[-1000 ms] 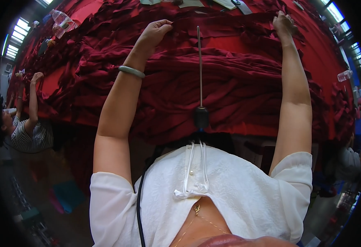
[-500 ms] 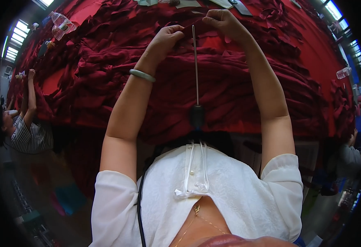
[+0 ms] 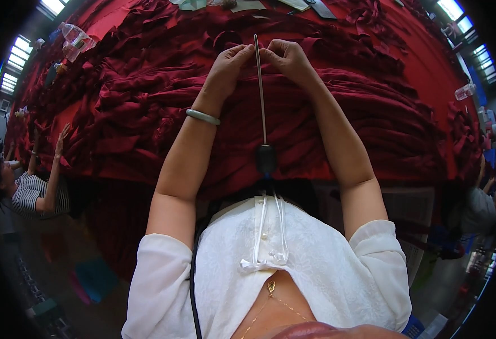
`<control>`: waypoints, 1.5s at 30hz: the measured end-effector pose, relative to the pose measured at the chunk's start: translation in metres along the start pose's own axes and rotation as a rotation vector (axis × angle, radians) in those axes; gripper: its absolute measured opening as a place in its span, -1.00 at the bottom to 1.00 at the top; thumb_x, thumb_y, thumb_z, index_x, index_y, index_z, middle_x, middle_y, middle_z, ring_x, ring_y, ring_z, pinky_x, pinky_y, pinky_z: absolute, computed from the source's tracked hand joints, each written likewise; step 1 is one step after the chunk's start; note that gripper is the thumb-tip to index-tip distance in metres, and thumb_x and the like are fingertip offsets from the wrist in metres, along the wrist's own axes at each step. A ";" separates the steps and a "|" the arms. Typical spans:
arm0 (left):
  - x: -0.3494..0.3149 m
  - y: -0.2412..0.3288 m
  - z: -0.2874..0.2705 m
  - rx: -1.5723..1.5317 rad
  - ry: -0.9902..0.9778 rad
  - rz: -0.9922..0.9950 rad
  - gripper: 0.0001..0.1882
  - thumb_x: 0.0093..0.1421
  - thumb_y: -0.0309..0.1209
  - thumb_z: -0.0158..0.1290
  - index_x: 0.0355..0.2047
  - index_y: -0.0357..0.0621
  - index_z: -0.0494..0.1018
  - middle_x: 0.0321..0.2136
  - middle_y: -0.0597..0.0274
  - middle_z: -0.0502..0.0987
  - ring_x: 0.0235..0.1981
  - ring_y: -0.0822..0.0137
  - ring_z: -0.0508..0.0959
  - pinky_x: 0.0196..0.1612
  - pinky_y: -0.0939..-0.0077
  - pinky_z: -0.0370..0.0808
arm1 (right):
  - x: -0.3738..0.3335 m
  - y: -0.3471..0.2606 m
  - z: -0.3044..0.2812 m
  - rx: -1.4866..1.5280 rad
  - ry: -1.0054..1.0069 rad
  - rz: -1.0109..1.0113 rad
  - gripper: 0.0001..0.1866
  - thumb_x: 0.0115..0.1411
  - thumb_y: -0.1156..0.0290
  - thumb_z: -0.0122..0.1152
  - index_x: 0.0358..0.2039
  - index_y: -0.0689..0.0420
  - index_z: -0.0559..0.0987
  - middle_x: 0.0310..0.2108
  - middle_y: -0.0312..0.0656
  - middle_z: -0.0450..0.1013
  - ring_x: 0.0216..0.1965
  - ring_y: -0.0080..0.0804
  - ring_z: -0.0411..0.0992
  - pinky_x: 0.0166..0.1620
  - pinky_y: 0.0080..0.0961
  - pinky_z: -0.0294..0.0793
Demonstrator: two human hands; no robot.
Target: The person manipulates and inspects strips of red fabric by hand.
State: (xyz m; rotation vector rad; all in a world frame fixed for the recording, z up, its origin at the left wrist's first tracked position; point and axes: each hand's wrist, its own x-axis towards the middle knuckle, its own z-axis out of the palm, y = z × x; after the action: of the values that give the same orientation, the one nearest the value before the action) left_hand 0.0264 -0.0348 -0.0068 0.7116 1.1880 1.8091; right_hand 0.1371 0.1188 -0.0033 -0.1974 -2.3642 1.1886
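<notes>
Dark red cloth (image 3: 129, 113) is heaped in long folds across the table in front of me. At the far side of the heap, my left hand (image 3: 227, 69) pinches an edge of this cloth between thumb and fingers. Close beside it my right hand (image 3: 289, 61) is also closed in a pinch on the cloth, its fingertips near the left ones. A thin metal rod (image 3: 261, 90) with a black base (image 3: 266, 159) stands in front of my chest, its tip showing between my hands. Exactly how the cloth lies in my fingertips is hidden.
Clear plastic bottles stand at the far left (image 3: 75, 42) and far right (image 3: 465, 91). Papers (image 3: 247, 5) and a dark flat object (image 3: 320, 9) lie at the back. A person in a striped top (image 3: 36, 195) works at left; another person (image 3: 478, 206) is at right.
My hands have come closer together, the right one moving left and nearer to me. The person at left has changed the position of their hands.
</notes>
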 end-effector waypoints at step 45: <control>-0.001 0.008 0.045 -0.250 0.169 0.190 -0.86 0.21 -0.37 0.09 -0.31 -0.13 0.39 -0.53 0.38 0.46 -0.61 0.56 0.42 -0.59 0.71 0.39 | 0.013 -0.053 0.010 -0.104 0.265 -0.024 -0.62 0.25 0.15 -0.04 -0.50 0.19 0.54 -0.61 -0.04 0.44 -0.56 -0.10 0.44 -0.44 -0.32 0.38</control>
State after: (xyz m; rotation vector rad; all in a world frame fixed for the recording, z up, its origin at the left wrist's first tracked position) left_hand 0.0607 -0.0167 0.0180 0.5501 1.0020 2.1667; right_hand 0.1259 0.0834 0.0383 -0.3385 -2.1895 0.9642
